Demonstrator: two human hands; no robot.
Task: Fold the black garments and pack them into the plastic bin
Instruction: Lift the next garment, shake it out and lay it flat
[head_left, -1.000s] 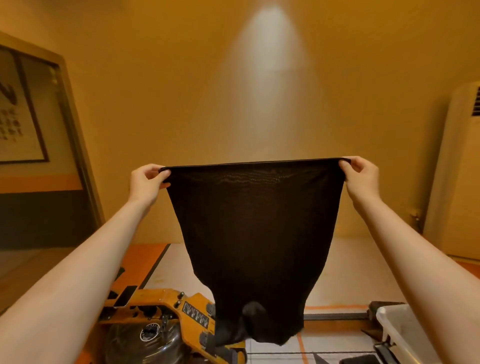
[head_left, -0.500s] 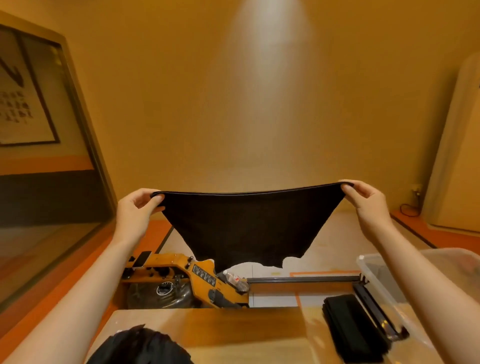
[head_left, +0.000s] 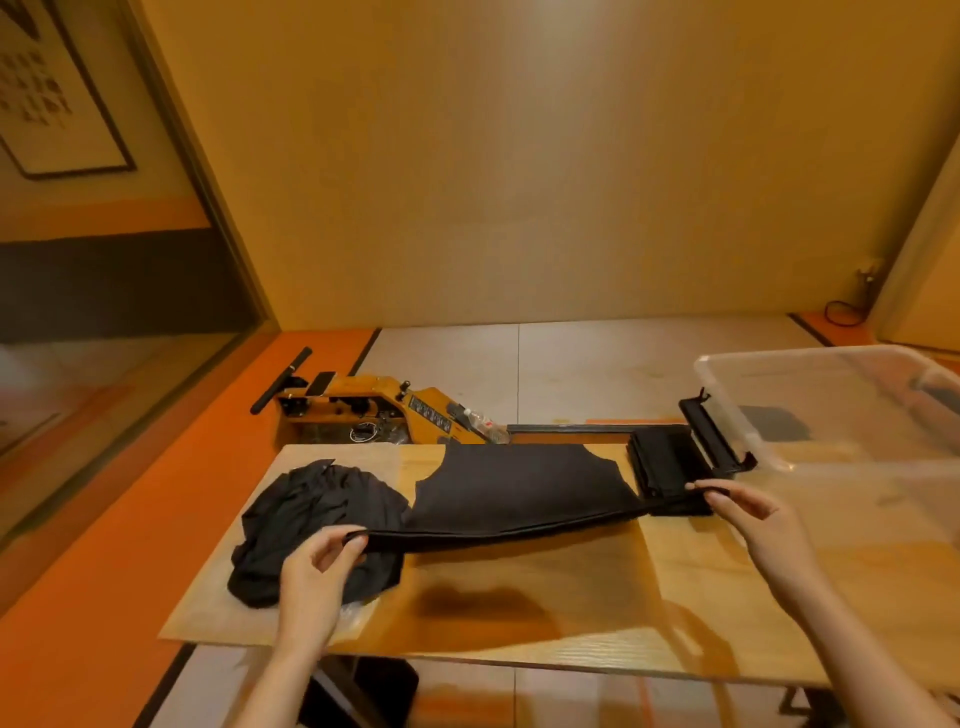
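A black garment (head_left: 519, 488) lies stretched across the wooden table (head_left: 519, 613), its near edge raised. My left hand (head_left: 322, 566) pinches its left corner just above a crumpled pile of black garments (head_left: 311, 514). At the right corner, my right hand (head_left: 748, 512) pinches the other end beside a stack of folded black garments (head_left: 662, 462). The clear plastic bin (head_left: 841, 415) stands at the table's right end, with a dark folded piece inside.
A yellow machine (head_left: 374, 410) with a black handle sits on the floor beyond the table. A black bin lid or clip piece (head_left: 714, 436) lies between the stack and the bin. Orange floor runs along the left; a wall stands behind.
Both hands have brought the garment down from chest height onto the table, and my view has tilted down to the tabletop.
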